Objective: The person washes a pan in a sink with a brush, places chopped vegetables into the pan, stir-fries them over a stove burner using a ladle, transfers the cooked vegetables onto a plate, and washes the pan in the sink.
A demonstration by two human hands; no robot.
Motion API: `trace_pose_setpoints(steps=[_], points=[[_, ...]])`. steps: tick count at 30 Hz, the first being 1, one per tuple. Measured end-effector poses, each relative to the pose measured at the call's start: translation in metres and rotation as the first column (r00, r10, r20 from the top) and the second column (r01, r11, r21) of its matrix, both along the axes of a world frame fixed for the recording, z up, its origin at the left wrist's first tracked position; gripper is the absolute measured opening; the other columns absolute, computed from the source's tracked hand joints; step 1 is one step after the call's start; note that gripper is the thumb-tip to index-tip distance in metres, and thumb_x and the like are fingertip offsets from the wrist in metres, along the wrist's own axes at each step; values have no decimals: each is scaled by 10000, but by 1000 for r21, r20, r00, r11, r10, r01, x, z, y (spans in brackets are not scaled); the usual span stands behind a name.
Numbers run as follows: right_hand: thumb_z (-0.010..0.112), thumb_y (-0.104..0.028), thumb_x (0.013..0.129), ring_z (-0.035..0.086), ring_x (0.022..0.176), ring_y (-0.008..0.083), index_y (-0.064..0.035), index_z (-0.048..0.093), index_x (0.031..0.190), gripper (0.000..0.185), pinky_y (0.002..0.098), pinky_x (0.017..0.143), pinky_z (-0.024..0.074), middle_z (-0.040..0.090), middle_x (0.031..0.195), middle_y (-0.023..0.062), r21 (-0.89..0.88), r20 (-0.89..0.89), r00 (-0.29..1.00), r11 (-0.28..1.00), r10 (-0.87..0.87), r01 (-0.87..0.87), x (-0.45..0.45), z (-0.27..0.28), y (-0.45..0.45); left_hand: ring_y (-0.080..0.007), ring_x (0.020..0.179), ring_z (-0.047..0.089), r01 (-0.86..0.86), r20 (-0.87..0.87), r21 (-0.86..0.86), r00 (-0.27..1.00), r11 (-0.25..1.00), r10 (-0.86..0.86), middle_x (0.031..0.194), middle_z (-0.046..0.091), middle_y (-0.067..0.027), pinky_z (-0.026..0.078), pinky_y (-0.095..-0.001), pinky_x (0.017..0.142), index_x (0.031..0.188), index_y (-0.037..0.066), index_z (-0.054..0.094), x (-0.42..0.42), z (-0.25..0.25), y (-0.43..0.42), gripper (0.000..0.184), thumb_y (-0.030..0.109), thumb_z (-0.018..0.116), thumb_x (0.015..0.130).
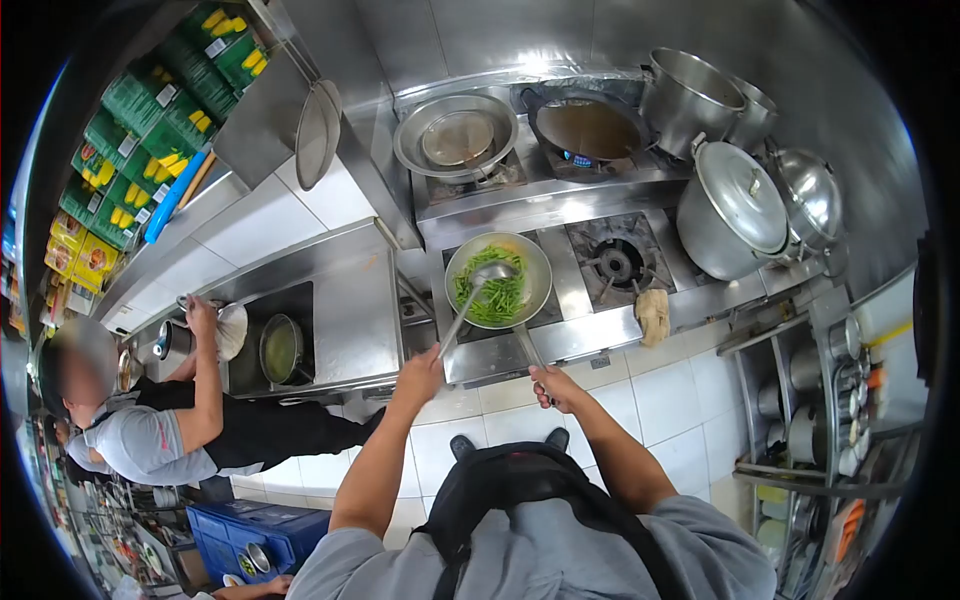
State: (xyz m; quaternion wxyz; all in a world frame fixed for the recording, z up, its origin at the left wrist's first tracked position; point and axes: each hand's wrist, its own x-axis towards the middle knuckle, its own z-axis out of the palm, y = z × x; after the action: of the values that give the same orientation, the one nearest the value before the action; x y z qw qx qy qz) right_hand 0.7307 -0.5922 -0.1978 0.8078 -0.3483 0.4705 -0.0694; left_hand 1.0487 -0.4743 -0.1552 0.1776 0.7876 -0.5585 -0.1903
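Note:
My left hand [420,378] is closed round the long handle of a ladle [492,271], whose bowl rests among cut green beans [500,303]. The beans lie in a frying pan [538,283] on the front part of the stove. My right hand [558,388] grips the end of the pan's handle, which points toward me. Whether a flame burns under the pan is hidden.
Right of the pan are a burner [613,262], a folded cloth [653,317] and a large lidded pot [738,210]. Behind stand a metal basin [405,150] and a wok of brown liquid [590,130] over a blue flame. A co-worker [150,435] stands at left.

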Motion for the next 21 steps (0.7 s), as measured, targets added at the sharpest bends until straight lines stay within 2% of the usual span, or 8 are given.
trace_pose_setpoints(steps=[2, 6, 9, 10, 11, 13, 18, 21], points=[[581, -399, 1003, 433, 499, 136, -73, 468, 1008, 344, 302, 436, 360, 447, 658, 12, -31, -27, 999, 999, 18, -18, -6, 2, -7, -478, 939, 658, 16, 58, 162, 998, 987, -25, 1045, 692, -251, 520, -565, 858, 1395, 207, 558, -25, 40, 1, 440, 269, 500, 963], [592, -406, 994, 428, 490, 137, -86, 449, 1004, 351, 301, 426, 349, 449, 662, 14, 1, 3, 1000, 1000, 7, -7, -8, -8, -9, -498, 871, 649, -28, 93, 178, 996, 984, 11, 946, 678, -294, 512, -584, 833, 1418, 192, 533, -3, 77, 17, 474, 265, 523, 950], [601, -419, 988, 434, 482, 137, -85, 442, 1007, 371, 302, 418, 352, 456, 667, 18, 16, 27, 999, 1000, 26, -26, -5, -7, -7, -495, 878, 646, -62, -141, 19, 988, 998, 64, 957, 682, -282, 514, -579, 824, 1421, 150, 524, -4, 17, -11, 486, 246, 539, 945], [599, -419, 988, 432, 480, 137, -87, 445, 1002, 367, 302, 419, 353, 454, 665, 18, 10, 15, 1000, 1000, 20, -21, -4, -6, -6, -500, 867, 641, 38, -7, -122, 999, 992, -40, 947, 683, -280, 517, -580, 805, 1416, 116, 521, -2, -18, -18, 488, 226, 547, 941], [598, -419, 989, 429, 479, 137, -89, 448, 998, 362, 303, 421, 354, 453, 662, 17, 2, 1, 1000, 1000, 15, -15, -5, -6, -7, -500, 867, 641, 34, -9, -130, 999, 991, -35, 947, 683, -280, 517, -580, 805, 1416, 116, 521, -7, -11, -16, 488, 226, 547, 941], [595, -415, 990, 428, 479, 137, -92, 450, 992, 355, 305, 420, 354, 451, 658, 17, -9, -15, 1000, 1000, 22, -23, -7, -8, -5, -492, 870, 648, 87, 27, 130, 995, 988, -91, 963, 687, -273, 517, -583, 807, 1412, 127, 529, -22, 35, -6, 474, 225, 540, 948], [592, -375, 988, 418, 478, 140, -101, 460, 965, 305, 310, 432, 351, 444, 634, 7, 2, -20, 1000, 1000, 19, -19, -4, -4, -5, -475, 913, 661, -24, 60, 233, 998, 972, 10, 1002, 693, -250, 529, -563, 815, 1398, 154, 547, -11, 83, 37, 452, 238, 539, 954], [596, -379, 986, 416, 478, 139, -104, 458, 959, 309, 309, 430, 352, 441, 635, 7, -27, -28, 1000, 1000, 12, -13, -1, -2, -3, -472, 920, 664, -9, -16, -10, 1000, 1000, 9, 1005, 694, -250, 528, -561, 826, 1401, 169, 548, -3, 18, 7, 452, 240, 535, 955]])
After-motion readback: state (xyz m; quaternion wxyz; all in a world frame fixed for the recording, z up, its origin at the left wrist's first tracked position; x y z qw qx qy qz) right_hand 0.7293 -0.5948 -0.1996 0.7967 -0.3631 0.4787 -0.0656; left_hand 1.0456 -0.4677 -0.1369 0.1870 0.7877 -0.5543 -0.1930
